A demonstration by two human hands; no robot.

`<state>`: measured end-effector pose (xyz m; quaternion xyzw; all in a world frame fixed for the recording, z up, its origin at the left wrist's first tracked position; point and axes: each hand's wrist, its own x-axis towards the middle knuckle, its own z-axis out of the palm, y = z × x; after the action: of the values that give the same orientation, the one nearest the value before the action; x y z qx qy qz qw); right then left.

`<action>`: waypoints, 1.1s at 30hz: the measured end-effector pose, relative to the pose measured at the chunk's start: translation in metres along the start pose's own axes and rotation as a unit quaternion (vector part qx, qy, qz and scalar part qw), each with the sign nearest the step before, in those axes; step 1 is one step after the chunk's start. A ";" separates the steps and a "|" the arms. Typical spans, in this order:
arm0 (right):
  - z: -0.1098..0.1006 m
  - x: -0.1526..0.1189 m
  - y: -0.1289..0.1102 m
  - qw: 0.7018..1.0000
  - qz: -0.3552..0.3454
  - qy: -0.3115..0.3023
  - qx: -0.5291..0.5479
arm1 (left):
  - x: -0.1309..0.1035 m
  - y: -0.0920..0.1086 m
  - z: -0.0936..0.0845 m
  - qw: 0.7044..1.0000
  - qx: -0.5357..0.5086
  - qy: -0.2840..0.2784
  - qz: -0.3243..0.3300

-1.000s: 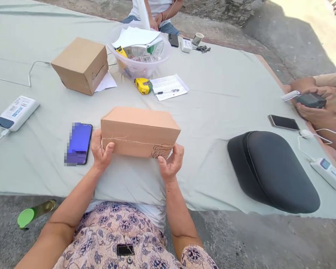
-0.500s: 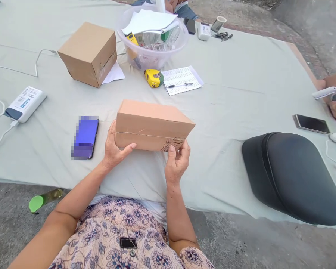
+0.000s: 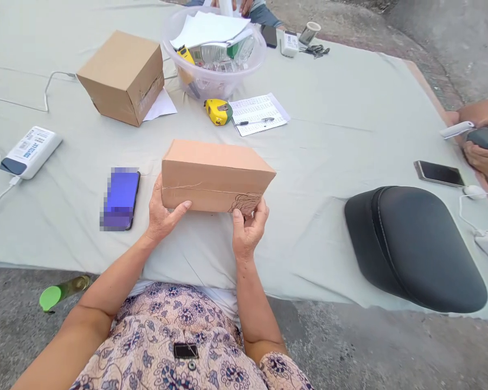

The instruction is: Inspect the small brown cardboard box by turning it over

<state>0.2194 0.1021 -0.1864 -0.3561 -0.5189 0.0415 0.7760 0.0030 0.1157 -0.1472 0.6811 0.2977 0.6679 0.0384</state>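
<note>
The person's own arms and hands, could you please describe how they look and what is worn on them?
Both forearms are bare, with no sleeves reaching them. The left hand and right hand wear no gloves, and no rings, watch or bracelets show. The fingernails are short and unpainted. Below the arms lies a pale garment printed with purple flowers.

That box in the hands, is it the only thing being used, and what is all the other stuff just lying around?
In use:
- long cardboard box, gripped by the left hand and the right hand

Just lying about:
- phone beside the box
- square cardboard box
- yellow tape measure
- paper sheet with pen
- plastic bowl of odds and ends
- black seat cushion
- power bank
</note>
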 end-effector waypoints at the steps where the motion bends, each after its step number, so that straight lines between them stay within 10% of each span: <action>1: 0.000 -0.001 0.000 1.000 -0.011 -0.005 -0.003 | 0.000 0.000 -0.001 1.000 -0.001 0.007 0.003; 12: 0.010 -0.009 -0.026 0.986 -0.052 0.018 -0.158 | -0.009 0.005 0.001 0.980 0.121 0.012 0.160; 21: 0.026 -0.015 -0.034 0.996 0.041 0.018 -0.073 | -0.011 0.012 0.001 0.988 0.063 0.022 0.140; 33: 0.011 0.004 -0.030 0.996 0.088 0.012 -0.008 | -0.002 0.017 -0.002 0.937 0.179 0.053 0.295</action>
<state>0.2024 0.0868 -0.1631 -0.4071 -0.4765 0.1013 0.7726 0.0076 0.1008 -0.1411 0.6972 0.1997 0.6202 -0.2989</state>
